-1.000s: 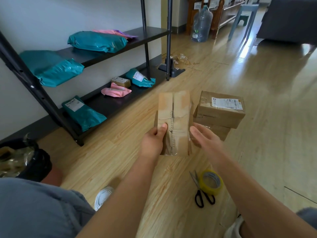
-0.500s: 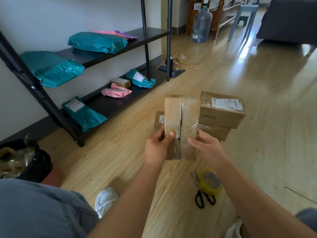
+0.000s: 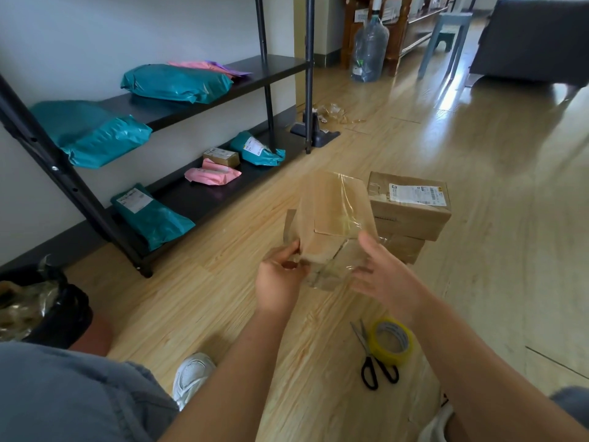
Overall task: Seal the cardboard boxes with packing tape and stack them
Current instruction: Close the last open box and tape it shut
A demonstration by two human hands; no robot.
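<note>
I hold a small taped cardboard box (image 3: 331,218) in the air above the floor, blurred from turning. My left hand (image 3: 280,279) grips its lower left corner, thumb on the near face. My right hand (image 3: 385,275) is at its lower right side with the fingers spread; how it touches the box is unclear. To the right stands a stack of two cardboard boxes (image 3: 411,215), the top one with a white label. A roll of yellow packing tape (image 3: 392,341) and black-handled scissors (image 3: 374,362) lie on the floor near my right forearm.
A black shelf rack (image 3: 204,100) at left carries teal and pink mailer bags and a small box. A black bin bag (image 3: 41,307) sits at lower left. My white shoe (image 3: 191,374) is below my arms. A water bottle, a stool and a sofa stand far back.
The held box has turned in my hands and tilted, showing another taped face. My right hand came off its front and opened at the side.
</note>
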